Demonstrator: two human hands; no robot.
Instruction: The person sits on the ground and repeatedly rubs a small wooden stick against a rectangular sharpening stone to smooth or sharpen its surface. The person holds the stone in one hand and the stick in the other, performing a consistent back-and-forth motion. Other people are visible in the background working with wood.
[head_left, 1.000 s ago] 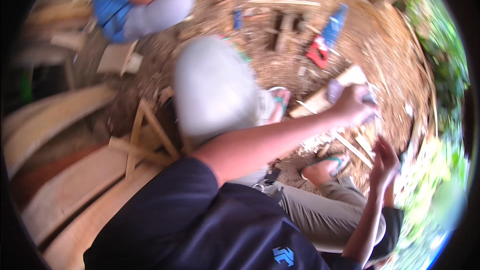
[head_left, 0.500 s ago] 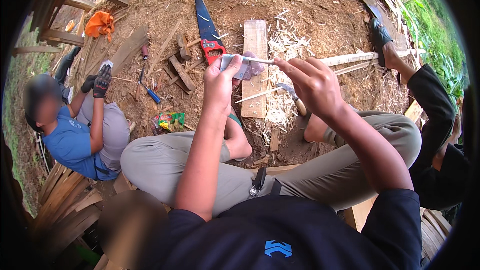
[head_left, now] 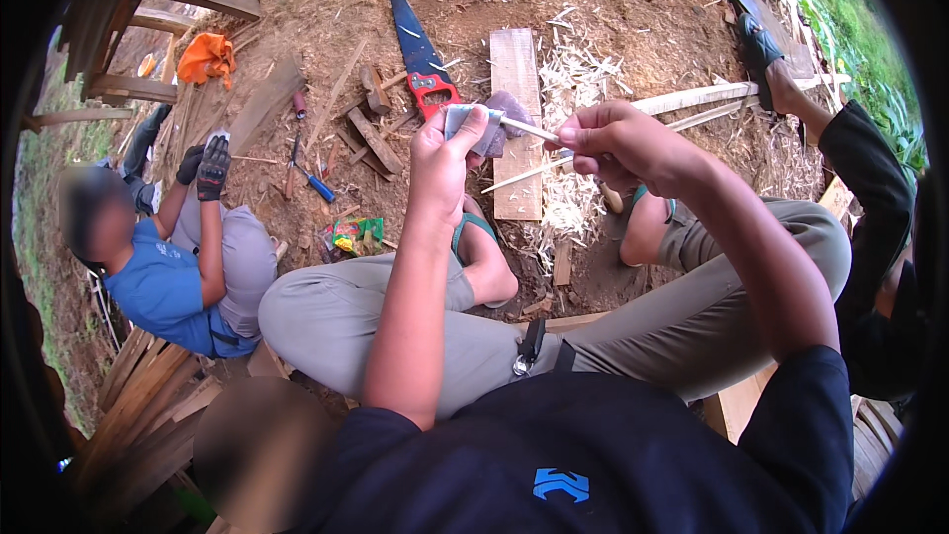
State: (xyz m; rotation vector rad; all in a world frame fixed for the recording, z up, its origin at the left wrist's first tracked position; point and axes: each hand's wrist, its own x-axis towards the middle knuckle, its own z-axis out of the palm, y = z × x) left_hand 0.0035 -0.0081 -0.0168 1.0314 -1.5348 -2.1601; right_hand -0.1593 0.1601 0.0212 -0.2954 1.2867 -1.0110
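Observation:
My left hand [head_left: 447, 153] is closed, its thumb pressing a folded piece of sandpaper [head_left: 459, 122] with a pale, printed back around a thin wooden stick [head_left: 529, 129]. The stick's right end is pinched between the thumb and fingers of my right hand [head_left: 618, 143]. Whatever part of the stick lies inside the fold is hidden. Below my hands, a wooden board [head_left: 512, 69] lies on the ground, with a purplish, stone-like lump [head_left: 510, 111] on it, partly covered by the stick. Another thin stick [head_left: 522, 176] lies across the board.
A red-handled saw [head_left: 420, 49] lies ahead, left of the board. Wood shavings [head_left: 578, 74] are heaped to its right. Wood blocks [head_left: 374, 143], a blue-handled screwdriver [head_left: 319, 186] and a colourful packet [head_left: 356, 232] lie leftward. A gloved person [head_left: 173, 277] sits at left; another person's foot [head_left: 781, 89] shows at right.
My right hand has turned and drawn back slightly toward me, and the stick now slants down to the right. My left hand keeps its grip on the sandpaper. The whole view has shifted slightly.

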